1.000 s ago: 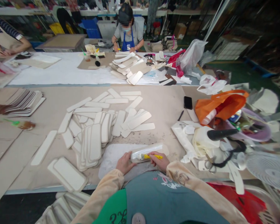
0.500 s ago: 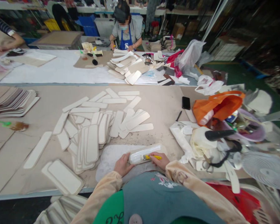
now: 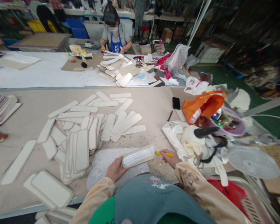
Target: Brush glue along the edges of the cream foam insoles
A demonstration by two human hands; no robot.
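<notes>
In front of me lies a long, round-ended off-white panel [image 3: 136, 158], its top coated with a wet, shiny white layer. My left hand [image 3: 116, 169] grips the panel's left end between thumb and fingers. A small brush with a yellow handle [image 3: 166, 154] is pinched in my right hand [image 3: 171, 158], and its bristles touch the panel's right end. Under the panel is a pale, crumpled sheet [image 3: 99, 168]. Just left of it, similar white panels [image 3: 81, 149] are heaped and fanned out, with two wider ones [image 3: 52, 188] near the table edge.
Right of me are a white jug-like container [image 3: 191, 138] with a dark handle, an orange bag [image 3: 203, 105], a purple basin [image 3: 238, 126] and a fan [image 3: 254, 161]. A phone [image 3: 176, 103] lies behind. A co-worker [image 3: 115, 34] sits across at another table.
My right hand has drawn the brush rightward along the panel to its far end, and the white coating reaches further right. The whole view has shifted slightly.
</notes>
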